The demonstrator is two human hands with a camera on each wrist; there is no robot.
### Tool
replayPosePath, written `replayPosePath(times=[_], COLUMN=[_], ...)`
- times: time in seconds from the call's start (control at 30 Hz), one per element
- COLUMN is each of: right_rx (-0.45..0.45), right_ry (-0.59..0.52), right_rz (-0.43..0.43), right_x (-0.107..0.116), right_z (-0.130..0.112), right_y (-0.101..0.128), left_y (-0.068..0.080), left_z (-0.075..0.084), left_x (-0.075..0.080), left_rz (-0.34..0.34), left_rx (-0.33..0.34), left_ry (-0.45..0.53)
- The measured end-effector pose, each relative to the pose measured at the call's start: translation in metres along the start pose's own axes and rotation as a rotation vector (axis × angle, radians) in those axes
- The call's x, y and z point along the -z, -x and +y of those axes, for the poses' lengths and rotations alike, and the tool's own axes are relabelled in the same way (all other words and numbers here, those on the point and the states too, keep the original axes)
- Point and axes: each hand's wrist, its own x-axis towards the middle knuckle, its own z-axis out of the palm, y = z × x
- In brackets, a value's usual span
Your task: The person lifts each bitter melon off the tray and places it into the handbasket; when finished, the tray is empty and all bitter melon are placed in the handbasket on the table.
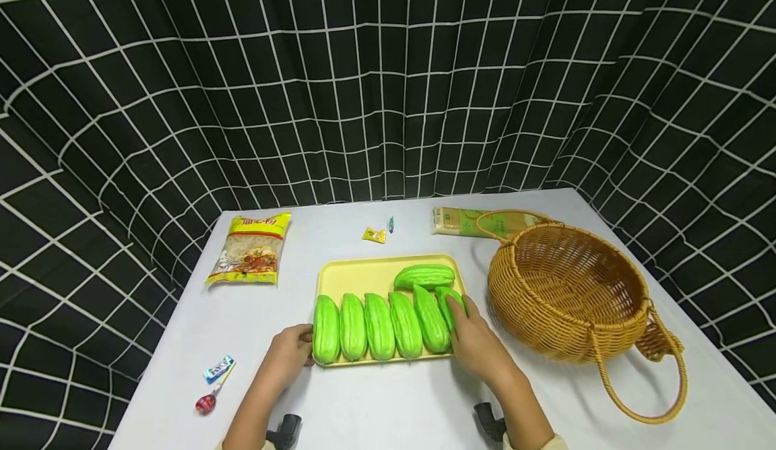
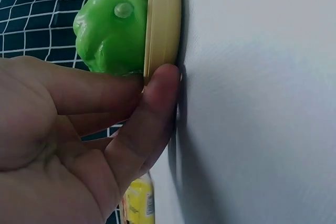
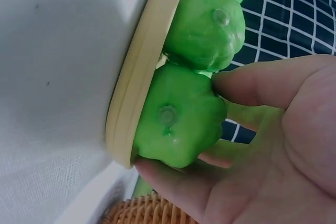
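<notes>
A shallow yellow tray (image 1: 358,276) holds several green ridged gourds with a plastic look. Most stand in a row along its near side, while one gourd (image 1: 424,276) lies crosswise at the back right. My left hand (image 1: 288,356) pinches the tray's rim at the near left corner, thumb at the outer edge in the left wrist view, right beside the leftmost gourd (image 1: 327,332). At the other end of the row, my right hand (image 1: 480,347) grips the rightmost gourd (image 3: 181,114), with fingers and thumb on opposite sides of it. That gourd sits against the tray's edge.
A round wicker basket (image 1: 506,288) with handles stands right of the tray. A yellow-topped food bag (image 1: 250,248) lies back left, a flat green-brown packet (image 1: 457,221) back right. Small wrapped candies (image 1: 374,235) lie behind the tray; a lollipop (image 1: 206,404) and blue wrapper (image 1: 218,369) lie front left.
</notes>
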Motion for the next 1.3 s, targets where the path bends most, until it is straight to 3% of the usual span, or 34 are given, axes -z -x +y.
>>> replayPosePath(times=[0.37, 0.57, 0.73, 0.9, 1.07, 1.17, 1.3], right_rx=[0.012, 0.013, 0.098, 0.160, 0.071, -0.026, -0.123], right_ry=[0.021, 0.013, 0.036, 0.032, 0.001, 0.002, 0.035], right_rz=[0.034, 0.073, 0.225, 0.485, 0.682, 0.705, 0.657], right_x=[0.000, 0.014, 0.041, 0.074, 0.093, 0.097, 0.096], right_z=[-0.002, -0.009, -0.022, -0.025, -0.008, 0.006, 0.020], right_y=[0.003, 0.010, 0.015, 0.017, 0.020, 0.020, 0.020], left_y=[-0.002, -0.001, -0.001, -0.001, 0.000, 0.001, 0.002], left_z=[-0.001, -0.002, -0.001, -0.001, -0.002, -0.002, 0.000], left_x=[0.000, 0.000, 0.001, 0.001, 0.000, 0.000, -0.001], left_rz=[0.039, 0.037, 0.036, 0.034, 0.035, 0.035, 0.025], left_rx=[-0.004, -0.016, -0.020, -0.024, -0.025, -0.028, -0.035], left_ry=[-0.043, -0.055, -0.046, -0.030, -0.025, -0.020, -0.006])
